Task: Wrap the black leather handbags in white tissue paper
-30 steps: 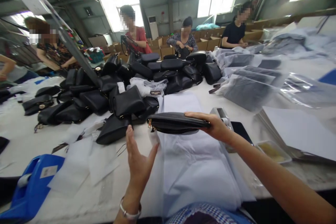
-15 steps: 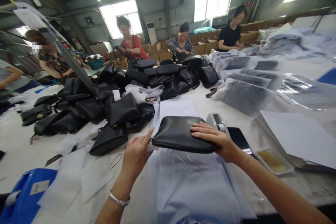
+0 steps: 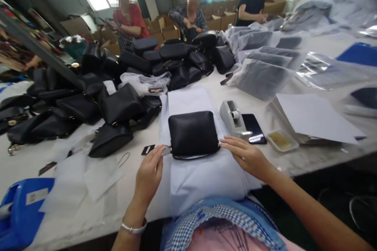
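1. Fingers (image 3: 155, 156) of left hand (image 3: 149, 170) straight and bunched at left corner of black bag (image 3: 193, 133); unclear whether pinching the end fitting.
2. Right hand (image 3: 249, 160) loosely extended, tips right by metal ring at opposite corner; not wrapped around anything.
3. Black bag lying on broad face between both hands, on top of pale sheets (image 3: 188, 100), near front edge of worktop (image 3: 70, 227).
4. Hands at bag ends rather than on face, probably to square it up without pressing the smooth front.
5. Pale sheets directly underneath, likely as a soft layer against the worktop.
6. Small black tag (image 3: 147, 149) flat just beside left fingertips; link to bag not visible.
7. Tape dispenser (image 3: 226, 115) and phone (image 3: 253, 125) side by side past right hand, presumably for easy reach.
8. Farther right: shallow tray (image 3: 287, 149) with yellowish contents, then stack of white cards (image 3: 318, 117).
9. Heap of black bags (image 3: 120, 104) ahead-left, translucent sleeves (image 3: 262, 80) with dark contents ahead-right; seemingly set apart so as not to mix bare and sleeved.
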### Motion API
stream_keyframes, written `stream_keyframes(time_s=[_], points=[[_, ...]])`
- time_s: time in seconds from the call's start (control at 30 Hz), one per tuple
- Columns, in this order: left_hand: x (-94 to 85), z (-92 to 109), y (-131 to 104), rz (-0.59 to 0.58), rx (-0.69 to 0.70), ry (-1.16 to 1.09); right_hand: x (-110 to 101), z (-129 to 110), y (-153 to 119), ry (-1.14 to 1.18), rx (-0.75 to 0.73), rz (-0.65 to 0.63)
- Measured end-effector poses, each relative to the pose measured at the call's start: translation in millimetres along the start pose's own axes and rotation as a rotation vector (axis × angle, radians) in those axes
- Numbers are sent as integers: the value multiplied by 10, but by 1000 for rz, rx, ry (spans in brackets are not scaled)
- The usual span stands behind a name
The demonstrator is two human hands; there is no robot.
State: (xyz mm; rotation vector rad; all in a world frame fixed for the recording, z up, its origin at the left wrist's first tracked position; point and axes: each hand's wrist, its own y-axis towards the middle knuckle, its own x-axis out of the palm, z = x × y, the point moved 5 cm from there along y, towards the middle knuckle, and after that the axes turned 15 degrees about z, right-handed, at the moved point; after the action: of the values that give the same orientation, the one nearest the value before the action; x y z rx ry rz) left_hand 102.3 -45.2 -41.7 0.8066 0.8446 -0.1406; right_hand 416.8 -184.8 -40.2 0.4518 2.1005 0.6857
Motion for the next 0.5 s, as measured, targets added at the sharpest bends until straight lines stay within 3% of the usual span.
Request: stream_keyframes(time_s=[0.07, 0.13, 0.23, 0.3, 0.37, 0.5], points=[[-122, 153, -198, 11, -5, -82, -108, -124, -198, 34, 52, -24], [-164, 297, -447, -66, 20, -126, -123, -261, -441, 62, 48, -114], [-91, 451, -831, -231, 128, -143, -13, -392, -807, 57, -1, -263], [4, 490, -1034, -304, 193, -136, 84, -388, -979, 26, -25, -278], [78, 484, -1167, -296, 211, -128, 153, -348, -1076, 10, -46, -225], [135, 488, -1302, -137, 244, -181, 158, -314, -1158, 38, -41, -77]])
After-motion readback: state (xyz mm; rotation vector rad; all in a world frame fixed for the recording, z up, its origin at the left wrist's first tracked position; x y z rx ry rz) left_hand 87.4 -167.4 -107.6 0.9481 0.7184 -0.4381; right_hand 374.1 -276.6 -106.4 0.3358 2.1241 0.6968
